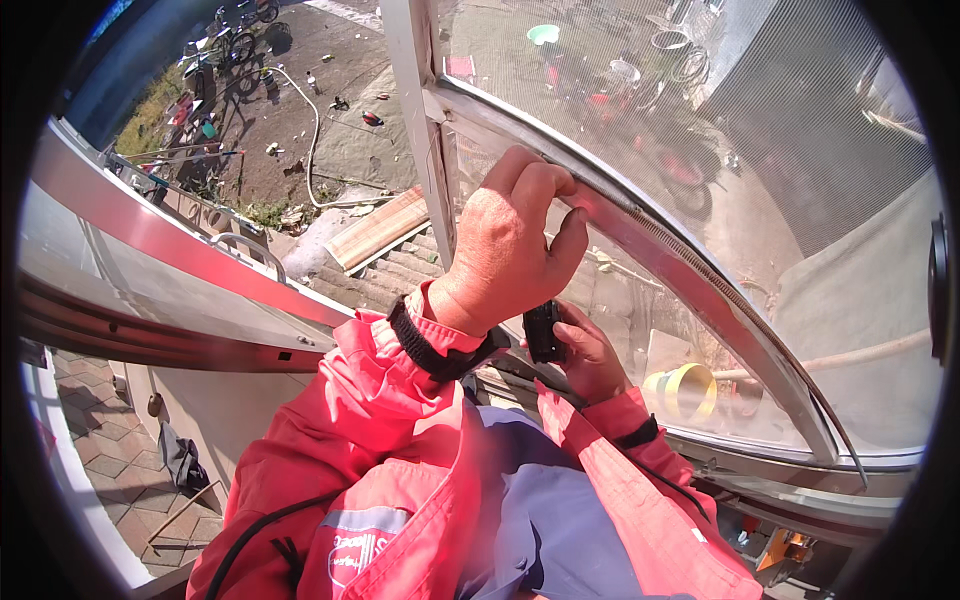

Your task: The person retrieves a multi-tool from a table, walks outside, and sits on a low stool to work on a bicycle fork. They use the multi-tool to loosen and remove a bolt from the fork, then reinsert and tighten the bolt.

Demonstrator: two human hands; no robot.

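Note:
My left hand point(515, 240) is raised to the pale metal window frame point(690, 285), its fingers bent over the upper edge of the rail and the thumb close below. Above that rail stretches a fine mesh screen point(800, 130), with a dark ribbed strip point(700, 255) running along its edge. Lower down and slightly to the right, my right hand point(592, 358) is closed around a small black object point(543, 332); its kind I cannot make out. Black straps circle both wrists over the red sleeves.
A second window sash point(200, 250) curves along the left. Beyond the opening lie a corrugated roof point(370, 275), wooden boards point(380, 228) and a yard with a hose point(315, 150) and bicycles point(240, 45). A yellow bucket point(690, 390) shows through the lower pane.

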